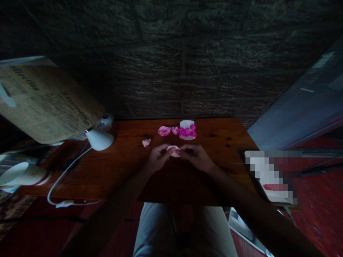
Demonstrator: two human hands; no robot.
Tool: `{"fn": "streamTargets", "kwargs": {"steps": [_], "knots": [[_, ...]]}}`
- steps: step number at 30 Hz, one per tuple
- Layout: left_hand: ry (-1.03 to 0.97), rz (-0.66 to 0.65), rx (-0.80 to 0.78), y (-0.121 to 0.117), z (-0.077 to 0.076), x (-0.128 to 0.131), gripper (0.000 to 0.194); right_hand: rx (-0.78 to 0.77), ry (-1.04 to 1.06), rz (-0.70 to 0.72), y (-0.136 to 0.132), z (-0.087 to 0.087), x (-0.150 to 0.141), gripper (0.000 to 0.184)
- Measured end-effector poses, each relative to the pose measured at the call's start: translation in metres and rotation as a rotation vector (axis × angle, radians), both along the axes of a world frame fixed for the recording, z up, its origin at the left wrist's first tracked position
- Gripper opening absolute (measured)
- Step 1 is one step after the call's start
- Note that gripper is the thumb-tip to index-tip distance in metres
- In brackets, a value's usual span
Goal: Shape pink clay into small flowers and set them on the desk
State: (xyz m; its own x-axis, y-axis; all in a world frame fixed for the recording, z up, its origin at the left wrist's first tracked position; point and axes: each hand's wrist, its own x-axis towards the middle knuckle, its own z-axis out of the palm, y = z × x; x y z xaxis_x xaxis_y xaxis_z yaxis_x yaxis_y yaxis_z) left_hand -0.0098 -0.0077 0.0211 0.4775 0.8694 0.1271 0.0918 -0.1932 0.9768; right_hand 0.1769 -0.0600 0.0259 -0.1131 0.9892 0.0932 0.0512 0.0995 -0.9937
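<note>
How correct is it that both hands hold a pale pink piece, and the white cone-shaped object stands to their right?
The left hand and right hand do hold the pale pink piece, but the head view shows the white cone-shaped object on their left, not right.

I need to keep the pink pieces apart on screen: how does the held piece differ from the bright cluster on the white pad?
The held piece is pale pink; the cluster is vivid magenta. The held piece looks thin and rounded, while the cluster is knobbly. The held piece is between the left hand and the right hand; the cluster lies across the white pad. Both are shades of pink.
</note>
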Motion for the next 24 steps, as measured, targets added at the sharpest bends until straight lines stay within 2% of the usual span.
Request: {"fn": "streamTargets", "kwargs": {"steps": [7,12,17,24], "knots": [[-0.053,0.061,0.063,0.005,0.002,0.003,0.041,0.078,-0.127,-0.059,0.003,-0.003,0.002,0.038],[-0.090,0.075,0.115,0.008,0.000,0.002,0.043,0.062,-0.122,-0.032,0.002,-0.001,0.001,0.041],[-0.061,0.082,0.011,0.010,-0.004,0.001,0.048,0.011,-0.061,-0.082,0.004,-0.003,0.001,0.041],[-0.098,0.113,-0.104,0.011,-0.006,0.003,0.041,-0.033,-0.017,-0.108,0.007,-0.003,0.007,0.040]]}}
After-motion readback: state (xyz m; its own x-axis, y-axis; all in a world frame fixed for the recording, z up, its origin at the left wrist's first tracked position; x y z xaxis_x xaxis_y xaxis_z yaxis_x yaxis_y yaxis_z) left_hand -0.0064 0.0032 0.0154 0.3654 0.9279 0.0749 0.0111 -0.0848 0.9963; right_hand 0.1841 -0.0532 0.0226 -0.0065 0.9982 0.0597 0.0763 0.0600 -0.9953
